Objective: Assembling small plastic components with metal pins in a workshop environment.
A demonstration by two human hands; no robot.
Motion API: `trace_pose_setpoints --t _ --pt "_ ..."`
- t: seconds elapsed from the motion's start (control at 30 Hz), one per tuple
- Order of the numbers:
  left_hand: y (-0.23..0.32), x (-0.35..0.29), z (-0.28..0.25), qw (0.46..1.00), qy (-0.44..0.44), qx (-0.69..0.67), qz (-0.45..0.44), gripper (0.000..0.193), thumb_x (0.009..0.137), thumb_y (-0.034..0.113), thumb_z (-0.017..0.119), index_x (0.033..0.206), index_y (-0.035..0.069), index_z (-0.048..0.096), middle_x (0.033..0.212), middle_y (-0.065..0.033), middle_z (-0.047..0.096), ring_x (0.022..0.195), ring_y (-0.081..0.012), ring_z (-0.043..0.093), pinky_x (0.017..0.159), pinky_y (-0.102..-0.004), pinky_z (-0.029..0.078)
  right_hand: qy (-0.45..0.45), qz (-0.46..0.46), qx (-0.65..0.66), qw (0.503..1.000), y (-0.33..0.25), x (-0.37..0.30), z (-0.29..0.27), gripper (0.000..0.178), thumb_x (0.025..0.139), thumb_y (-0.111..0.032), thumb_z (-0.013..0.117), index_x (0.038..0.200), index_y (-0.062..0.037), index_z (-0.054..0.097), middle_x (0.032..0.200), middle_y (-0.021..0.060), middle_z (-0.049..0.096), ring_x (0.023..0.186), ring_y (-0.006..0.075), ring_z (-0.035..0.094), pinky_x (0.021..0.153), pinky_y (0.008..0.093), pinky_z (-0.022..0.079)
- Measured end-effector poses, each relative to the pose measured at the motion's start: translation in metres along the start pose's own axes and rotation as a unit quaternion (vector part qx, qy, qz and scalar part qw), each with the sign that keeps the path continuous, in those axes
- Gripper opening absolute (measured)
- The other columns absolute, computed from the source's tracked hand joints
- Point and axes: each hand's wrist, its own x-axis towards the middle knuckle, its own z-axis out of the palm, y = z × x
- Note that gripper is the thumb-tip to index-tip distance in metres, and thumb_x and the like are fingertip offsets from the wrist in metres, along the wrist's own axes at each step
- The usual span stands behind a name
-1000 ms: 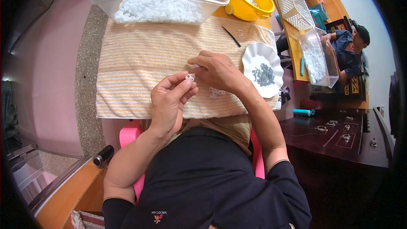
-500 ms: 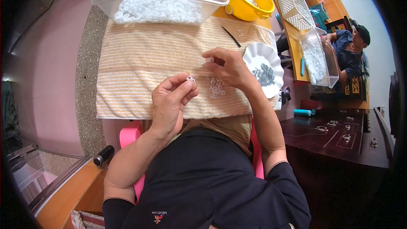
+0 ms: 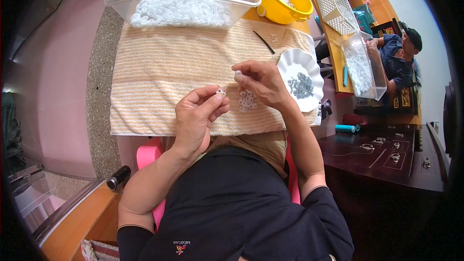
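Striped towel: The cream-and-orange cloth (image 3: 164,63) spreads across the table before me, beneath both of my hands.
Clear bin: At the towel's far edge stands a see-through tub (image 3: 121,6), heaped with small white pieces.
Co-worker: Off to my right, a person (image 3: 398,60) in a dark cap and dark shirt sits at another bin of white pieces.
Yellow basin: Beside the clear bin, at its right, the basin (image 3: 285,16) holds pale contents too small to make out.
Left hand: My left hand (image 3: 195,113) is raised above the towel, thumb and forefinger clamped on one small white piece.
Right hand: My right hand (image 3: 268,83) hovers to the right, thumb and forefinger close together; I cannot tell whether anything sits between the tips.
Scalloped plate: The white dish (image 3: 285,60) lies just beyond my right wrist, bearing a mound of dark grey bits (image 3: 301,85).
Loose pile: White pieces (image 3: 247,100) lie grouped on the towel, between my hands.
Black stick: A thin rod (image 3: 264,42) slants on the cloth above the plate.
White piece: The looped part (image 3: 221,92) shows at my left fingertips, apart from my right hand.
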Motion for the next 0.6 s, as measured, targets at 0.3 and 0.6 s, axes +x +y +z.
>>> trace_pose_setpoints --t 0.3,0.6 --pt "-0.001 -0.001 0.000 1.000 -0.008 0.001 0.002 0.017 0.087 0.000 0.062 0.104 -0.002 0.060 0.092 -0.0101 0.065 0.083 -0.0182 0.067 0.076 -0.0286 0.058 -0.035 0.051 0.183 0.981 -0.014 -0.016 0.007 0.029 0.089 -0.003 0.062 0.116 0.0054 0.057 0.088 0.0058 0.063 0.075 0.0122 0.064 0.068 0.0253 0.054" --pt "-0.003 0.000 -0.001 1.000 -0.018 0.009 -0.015 0.018 0.088 0.001 0.062 0.105 -0.003 0.059 0.092 -0.0109 0.066 0.081 -0.0173 0.067 0.075 -0.0276 0.058 -0.075 0.048 0.219 0.972 -0.006 -0.019 0.006 0.033 0.088 -0.001 0.062 0.120 0.0055 0.055 0.095 0.0090 0.065 0.080 0.0146 0.065 0.071 0.0270 0.055"
